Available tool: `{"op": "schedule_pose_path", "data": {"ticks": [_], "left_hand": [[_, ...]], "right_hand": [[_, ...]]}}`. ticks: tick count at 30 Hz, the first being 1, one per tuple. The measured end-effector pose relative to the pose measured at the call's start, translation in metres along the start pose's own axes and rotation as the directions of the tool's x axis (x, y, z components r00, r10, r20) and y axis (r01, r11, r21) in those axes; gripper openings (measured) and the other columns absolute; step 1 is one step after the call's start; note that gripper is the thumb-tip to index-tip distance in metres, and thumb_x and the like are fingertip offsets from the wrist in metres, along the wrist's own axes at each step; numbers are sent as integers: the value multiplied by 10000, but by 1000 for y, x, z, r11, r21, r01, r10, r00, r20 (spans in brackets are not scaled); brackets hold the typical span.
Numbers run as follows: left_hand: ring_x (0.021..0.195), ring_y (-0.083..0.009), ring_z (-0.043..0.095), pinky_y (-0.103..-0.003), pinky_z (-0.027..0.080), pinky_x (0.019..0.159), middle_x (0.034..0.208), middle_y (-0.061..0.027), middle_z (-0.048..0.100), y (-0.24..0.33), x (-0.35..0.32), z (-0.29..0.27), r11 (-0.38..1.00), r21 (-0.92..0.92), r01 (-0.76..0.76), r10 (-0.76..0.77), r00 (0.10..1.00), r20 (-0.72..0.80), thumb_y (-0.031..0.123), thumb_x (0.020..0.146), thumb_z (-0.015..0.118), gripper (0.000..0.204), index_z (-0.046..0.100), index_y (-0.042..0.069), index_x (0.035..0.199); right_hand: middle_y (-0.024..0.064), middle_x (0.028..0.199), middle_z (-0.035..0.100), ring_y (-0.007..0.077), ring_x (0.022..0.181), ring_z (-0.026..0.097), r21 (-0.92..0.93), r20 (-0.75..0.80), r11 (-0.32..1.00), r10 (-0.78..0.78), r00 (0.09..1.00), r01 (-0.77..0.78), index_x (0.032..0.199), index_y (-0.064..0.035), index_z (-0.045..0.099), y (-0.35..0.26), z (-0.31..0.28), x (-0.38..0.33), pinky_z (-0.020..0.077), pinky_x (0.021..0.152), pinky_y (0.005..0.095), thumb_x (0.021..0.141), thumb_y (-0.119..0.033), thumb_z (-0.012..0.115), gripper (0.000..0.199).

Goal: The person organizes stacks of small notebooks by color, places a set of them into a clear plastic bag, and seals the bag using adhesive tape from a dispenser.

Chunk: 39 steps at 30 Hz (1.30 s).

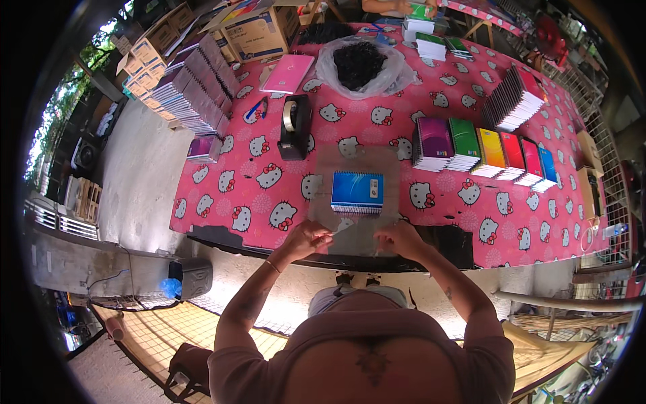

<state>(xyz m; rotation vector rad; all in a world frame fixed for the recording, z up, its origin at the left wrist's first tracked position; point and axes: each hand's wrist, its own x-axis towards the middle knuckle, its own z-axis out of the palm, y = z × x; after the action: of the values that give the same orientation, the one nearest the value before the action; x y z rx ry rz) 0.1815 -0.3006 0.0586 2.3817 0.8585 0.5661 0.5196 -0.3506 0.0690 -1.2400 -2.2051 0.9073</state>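
A short stack of blue spiral notebooks sits on a clear plastic sheet near the table's front edge. My left hand is closed at the near left of the sheet, its thumb and fingers pinching the plastic. At the near right, my right hand has its fingers curled down on the sheet's edge, apart from the notebooks. Behind the stack and to the left stands a black tape dispenser with a roll of tape.
Notebook stacks in several colours line the right. Tall notebook piles and cardboard boxes stand at the left. Farther back lie a pink notebook, pens and a plastic bag with black material. Another person's arm shows beyond.
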Motion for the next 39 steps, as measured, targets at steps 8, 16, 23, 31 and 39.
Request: {"op": "schedule_pose_path", "data": {"ticks": [8, 16, 23, 31, 39], "left_hand": [[765, -274, 657, -397, 520, 734, 804, -53, 673, 15, 16, -8, 994, -99, 50, -51, 999, -1, 117, 839, 726, 77, 666, 111, 887], [762, -298, 659, -420, 524, 703, 798, -80, 671, 12, 7, -5, 992, 121, -42, 50, 997, -64, 100, 872, 684, 76, 634, 97, 929], [773, -289, 667, -420, 526, 696, 824, -72, 690, 12, 18, -18, 999, 2, -37, 36, 993, 110, 101, 855, 718, 136, 652, 102, 973], [791, -269, 681, -399, 541, 699, 811, -76, 691, 6, 18, -17, 996, -82, 21, -10, 991, 134, 108, 850, 712, 45, 674, 92, 868], [748, -264, 689, -379, 550, 675, 827, -107, 695, 10, 38, -46, 963, -155, 221, -230, 972, -46, 93, 846, 727, 69, 690, 48, 884]], "right_hand": [[132, 903, 651, 360, 781, 642, -74, -234, 995, 42, 971, -61, 1082, -131, 629, 15, 27, -1, 495, 700, 447, 910, -150, 657, 175], [116, 847, 640, 352, 798, 653, -6, -197, 997, 71, 978, -74, 1026, -102, 641, -14, 17, -4, 505, 696, 451, 883, -171, 690, 166], [121, 894, 624, 339, 831, 654, 71, -221, 987, 157, 963, -145, 1008, -80, 635, -6, 21, 1, 514, 722, 417, 815, -171, 755, 245], [133, 979, 612, 300, 875, 672, 11, -140, 997, 74, 987, -74, 1041, -56, 635, -1, 14, 9, 532, 773, 389, 851, -91, 715, 210], [115, 895, 660, 284, 841, 705, 262, -460, 961, 209, 863, -93, 970, -26, 638, -12, -10, 18, 548, 743, 357, 869, -60, 679, 113]]}}
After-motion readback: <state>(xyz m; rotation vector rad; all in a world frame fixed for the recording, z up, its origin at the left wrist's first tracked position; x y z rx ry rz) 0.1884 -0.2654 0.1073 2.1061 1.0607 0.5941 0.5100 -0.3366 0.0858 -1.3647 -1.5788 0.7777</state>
